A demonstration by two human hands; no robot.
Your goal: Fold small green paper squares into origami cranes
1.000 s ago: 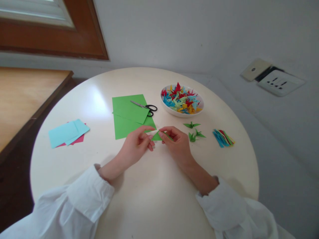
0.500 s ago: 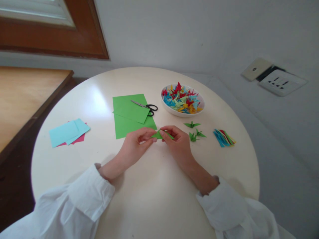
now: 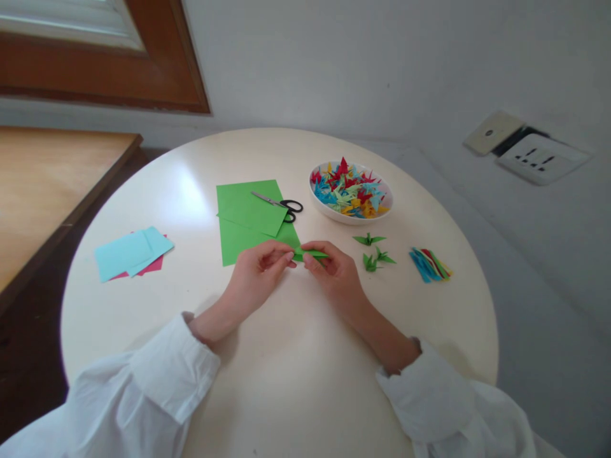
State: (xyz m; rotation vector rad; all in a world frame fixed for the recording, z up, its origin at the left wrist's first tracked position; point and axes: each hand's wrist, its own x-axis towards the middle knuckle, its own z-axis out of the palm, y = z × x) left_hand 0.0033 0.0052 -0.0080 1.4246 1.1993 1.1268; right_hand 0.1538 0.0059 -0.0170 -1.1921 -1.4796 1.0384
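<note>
Starting at the left of the frame, there are light blue sheets (image 3: 121, 253), with a pinkish-red sheet (image 3: 155, 264) peeping out from underneath. Moving toward the centre, a large green sheet (image 3: 238, 245) lies flat with a smaller green sheet (image 3: 258, 215) on top, and scissors (image 3: 270, 200) rest across that one, black handles out at its right edge.

Now the action, mid-frame! The left hand (image 3: 258, 268) has thumb and forefinger clamped on the left end of a small folded green paper (image 3: 316, 254), just in front of the large green sheet. From the other side comes the right hand (image 3: 337, 275), thumb and fingers pinching the same piece near its middle, a narrow tip poking out past the thumb. Whether the paper touches the white table (image 3: 296, 369), I can't tell.

A fold in progress, I'd judge: the piece is a slim sliver, far from a finished shape. The next move seems to call for a firm grip at one end and a careful press along the crease, edges lined up.

Further right, three green paper cranes (image 3: 369, 240) sit near the right hand; above them stands a white bowl (image 3: 351, 220) of colourful cranes (image 3: 346, 187); and farthest right on the table, a bundle of coloured strips (image 3: 431, 264).
</note>
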